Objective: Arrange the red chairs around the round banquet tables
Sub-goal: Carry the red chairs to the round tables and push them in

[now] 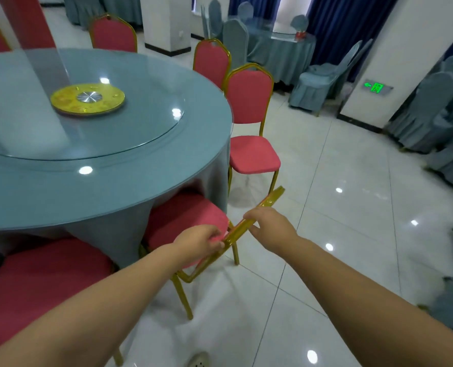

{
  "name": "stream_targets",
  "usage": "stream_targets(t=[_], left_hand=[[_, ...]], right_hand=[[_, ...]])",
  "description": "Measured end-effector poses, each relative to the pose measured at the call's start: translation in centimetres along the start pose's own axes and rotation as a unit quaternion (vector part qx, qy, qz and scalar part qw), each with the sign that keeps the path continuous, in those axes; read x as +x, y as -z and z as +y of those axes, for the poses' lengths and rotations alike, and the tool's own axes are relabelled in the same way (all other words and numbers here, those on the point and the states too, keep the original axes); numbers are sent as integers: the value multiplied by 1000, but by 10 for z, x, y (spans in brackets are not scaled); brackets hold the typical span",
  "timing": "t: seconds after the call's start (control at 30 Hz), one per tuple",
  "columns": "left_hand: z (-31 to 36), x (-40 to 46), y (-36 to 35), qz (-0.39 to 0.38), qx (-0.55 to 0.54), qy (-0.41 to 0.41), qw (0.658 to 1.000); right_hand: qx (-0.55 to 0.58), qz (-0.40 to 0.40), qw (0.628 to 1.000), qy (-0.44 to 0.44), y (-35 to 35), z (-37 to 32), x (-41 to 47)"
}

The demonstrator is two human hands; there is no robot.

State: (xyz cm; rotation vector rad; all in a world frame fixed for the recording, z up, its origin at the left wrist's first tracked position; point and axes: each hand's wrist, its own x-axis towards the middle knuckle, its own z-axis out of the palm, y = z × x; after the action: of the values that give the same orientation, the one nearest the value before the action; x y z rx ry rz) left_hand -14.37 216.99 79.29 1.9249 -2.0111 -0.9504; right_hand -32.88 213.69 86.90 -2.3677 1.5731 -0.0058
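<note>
Left hand [201, 241] and right hand [269, 223] fingers gripping near red chair [183, 221] by its gold backrest frame; looking light, rigid.

Backrest of held chair [183, 221] seen edge-on, motion-blurred; face of backrest not visible. Fingertips of left hand [199, 241] hidden behind frame. Seat front tucked under tablecloth [108, 213]. Nearest chair [42, 284] cut off at left edge. Exit sign [377, 87] lettering too small to read.

Matt red cloth chair [183, 221], glossy gold metal frame [249, 223]; glass-topped table [140, 186].
</note>
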Motion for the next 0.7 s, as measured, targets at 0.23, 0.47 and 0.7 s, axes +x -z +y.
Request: stream_targets(t=[0.23, 0.47, 0.7], left_hand=[[56, 63, -11, -38, -11, -20, 999], [60, 82, -33, -12, -20, 66, 998], [86, 90, -53, 121, -56, 225, 965]], right_hand=[[-38, -44, 998, 14, 11, 67, 66], [-123, -124, 978, 115, 12, 117, 129], [-245, -187, 902, 302, 28, 150, 171]])
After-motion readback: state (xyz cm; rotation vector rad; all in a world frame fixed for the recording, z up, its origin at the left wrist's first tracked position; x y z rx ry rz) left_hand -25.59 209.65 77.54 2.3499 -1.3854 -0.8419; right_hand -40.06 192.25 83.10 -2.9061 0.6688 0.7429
